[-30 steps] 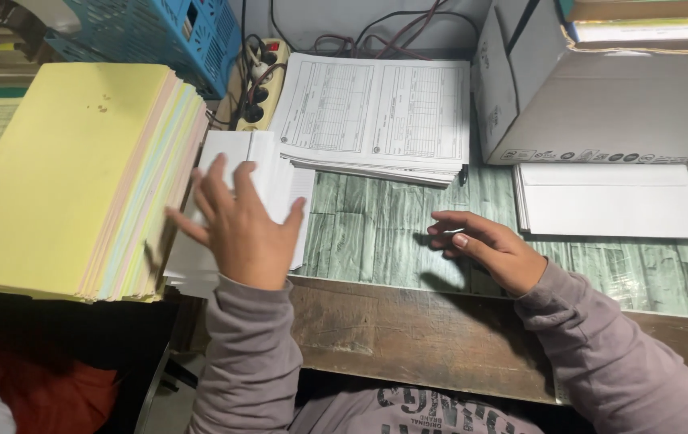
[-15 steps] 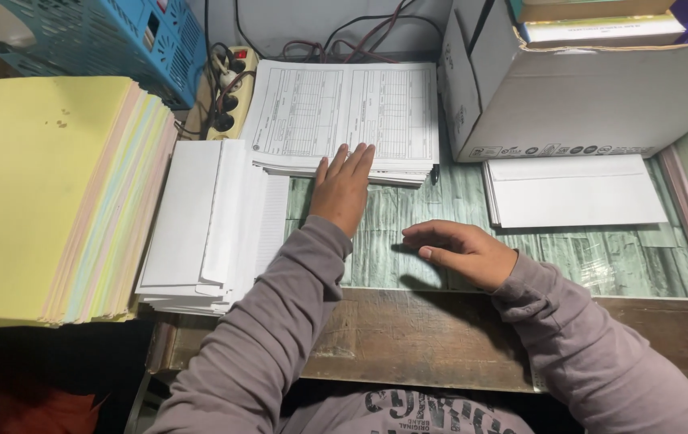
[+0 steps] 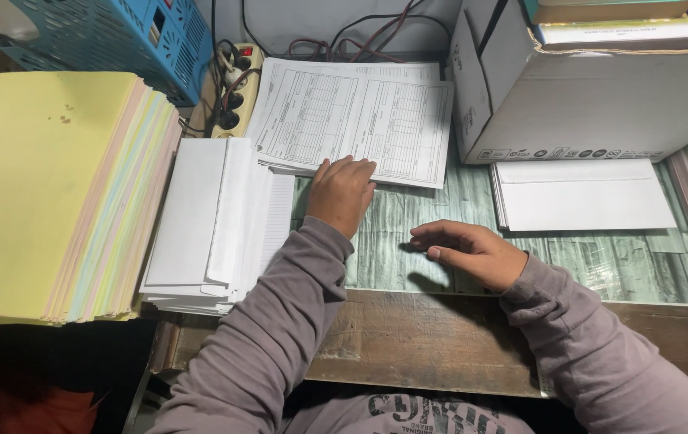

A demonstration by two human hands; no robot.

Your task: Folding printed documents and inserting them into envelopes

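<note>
Printed forms stack (image 3: 360, 112), left hand (image 3: 342, 193) on near edge

The left hand (image 3: 342, 191) lies flat with its fingers (image 3: 357, 167) on the near edge of a stack of printed forms (image 3: 356, 116). The right hand (image 3: 470, 252) hovers loosely curled over the green worktop (image 3: 408, 241), empty. White envelopes (image 3: 215, 225) sit beside yellow paper (image 3: 46, 193).

Left: paper ream (image 3: 55, 193), envelope stack (image 3: 215, 225) beside it.
Behind: printed forms (image 3: 360, 112), left hand (image 3: 342, 193) on their edge.
Right: cardboard box (image 3: 601, 104), envelopes (image 3: 581, 194) before it.
</note>
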